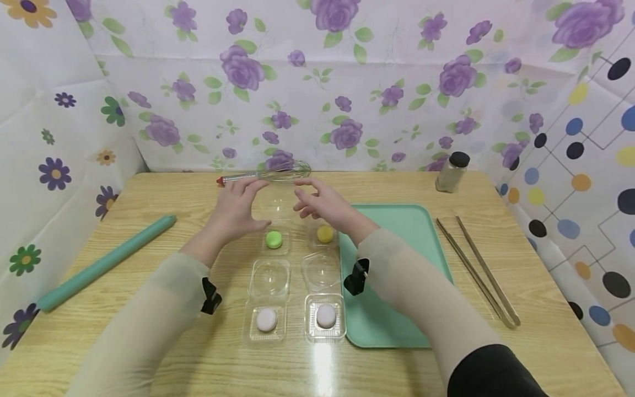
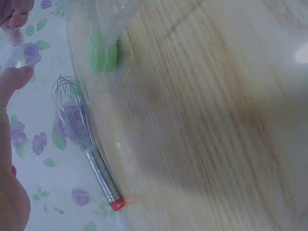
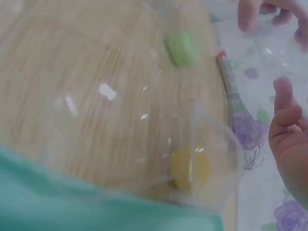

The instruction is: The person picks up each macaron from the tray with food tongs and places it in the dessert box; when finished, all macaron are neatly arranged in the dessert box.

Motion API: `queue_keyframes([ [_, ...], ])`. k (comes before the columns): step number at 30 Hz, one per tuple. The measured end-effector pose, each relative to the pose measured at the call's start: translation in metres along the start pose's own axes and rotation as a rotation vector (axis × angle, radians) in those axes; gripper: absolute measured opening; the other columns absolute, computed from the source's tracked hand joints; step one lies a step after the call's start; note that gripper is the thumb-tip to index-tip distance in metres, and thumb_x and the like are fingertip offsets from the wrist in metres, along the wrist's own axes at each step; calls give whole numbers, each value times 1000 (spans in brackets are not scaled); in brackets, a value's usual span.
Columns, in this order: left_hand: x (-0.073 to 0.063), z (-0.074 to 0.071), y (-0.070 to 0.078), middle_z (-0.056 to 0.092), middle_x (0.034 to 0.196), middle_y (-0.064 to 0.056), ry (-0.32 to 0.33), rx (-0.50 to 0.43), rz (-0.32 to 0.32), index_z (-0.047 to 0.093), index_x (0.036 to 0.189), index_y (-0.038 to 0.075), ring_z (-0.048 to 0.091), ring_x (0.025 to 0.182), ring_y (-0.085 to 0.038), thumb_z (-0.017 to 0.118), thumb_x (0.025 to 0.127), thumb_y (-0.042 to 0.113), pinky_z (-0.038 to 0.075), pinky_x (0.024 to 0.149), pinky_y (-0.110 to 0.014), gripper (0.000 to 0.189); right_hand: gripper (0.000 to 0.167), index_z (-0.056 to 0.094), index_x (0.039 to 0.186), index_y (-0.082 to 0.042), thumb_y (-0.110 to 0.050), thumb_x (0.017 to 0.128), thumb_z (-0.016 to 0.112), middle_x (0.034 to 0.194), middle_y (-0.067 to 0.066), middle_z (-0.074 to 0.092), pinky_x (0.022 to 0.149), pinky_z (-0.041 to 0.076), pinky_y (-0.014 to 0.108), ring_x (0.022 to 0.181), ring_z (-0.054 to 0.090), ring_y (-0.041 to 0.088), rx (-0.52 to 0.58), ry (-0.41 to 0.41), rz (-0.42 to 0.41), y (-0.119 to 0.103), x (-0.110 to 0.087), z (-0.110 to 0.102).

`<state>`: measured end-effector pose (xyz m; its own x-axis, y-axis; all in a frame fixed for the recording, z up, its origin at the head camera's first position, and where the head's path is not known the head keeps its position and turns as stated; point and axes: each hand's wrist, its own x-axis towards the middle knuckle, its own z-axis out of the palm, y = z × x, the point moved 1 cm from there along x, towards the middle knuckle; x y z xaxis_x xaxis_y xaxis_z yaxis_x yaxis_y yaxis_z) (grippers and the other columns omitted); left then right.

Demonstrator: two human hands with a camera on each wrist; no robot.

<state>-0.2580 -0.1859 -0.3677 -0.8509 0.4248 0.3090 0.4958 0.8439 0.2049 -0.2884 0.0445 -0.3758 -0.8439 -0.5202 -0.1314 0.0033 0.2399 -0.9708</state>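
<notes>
A clear domed plastic lid shows between both hands, over the back of the table. My left hand grips it from the left, thumb and fingers spread wide along its side. On the other side my right hand has loosely bent fingers, their tips close to the lid's edge. Just in front of the lid sits a green macaron in a clear box base. A yellow macaron stands in another clear box below my right hand. In the right wrist view the lid appears raised against the flowered cloth.
Nearer me, two open clear boxes hold pale macarons, one left and one right. A green tray lies right of them, with tongs beyond. A whisk, a jar and a green roll lie around.
</notes>
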Motion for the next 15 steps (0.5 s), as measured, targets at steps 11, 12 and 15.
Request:
queue_keyframes([
  [11, -2, 0, 3, 34, 128, -9, 297, 204, 327, 37, 132, 12, 42, 99, -34, 86, 61, 29, 37, 80, -49, 87, 73, 52, 120, 0, -65, 91, 35, 87, 16, 66, 59, 41, 29, 70, 63, 22, 202, -99, 236, -13, -3, 8],
  [12, -3, 0, 3, 33, 128, -9, 315, 212, 344, 36, 132, 13, 42, 97, -34, 86, 61, 29, 38, 79, -49, 88, 74, 51, 121, 1, -65, 91, 36, 86, 16, 66, 59, 40, 28, 69, 63, 21, 217, -106, 244, -14, -3, 8],
  [15, -3, 1, 4, 29, 129, -9, 347, 241, 382, 33, 133, 13, 41, 92, -32, 85, 61, 30, 38, 74, -46, 91, 75, 49, 125, 3, -63, 91, 37, 84, 14, 65, 60, 39, 28, 70, 61, 22, 234, -120, 261, -15, -3, 8],
])
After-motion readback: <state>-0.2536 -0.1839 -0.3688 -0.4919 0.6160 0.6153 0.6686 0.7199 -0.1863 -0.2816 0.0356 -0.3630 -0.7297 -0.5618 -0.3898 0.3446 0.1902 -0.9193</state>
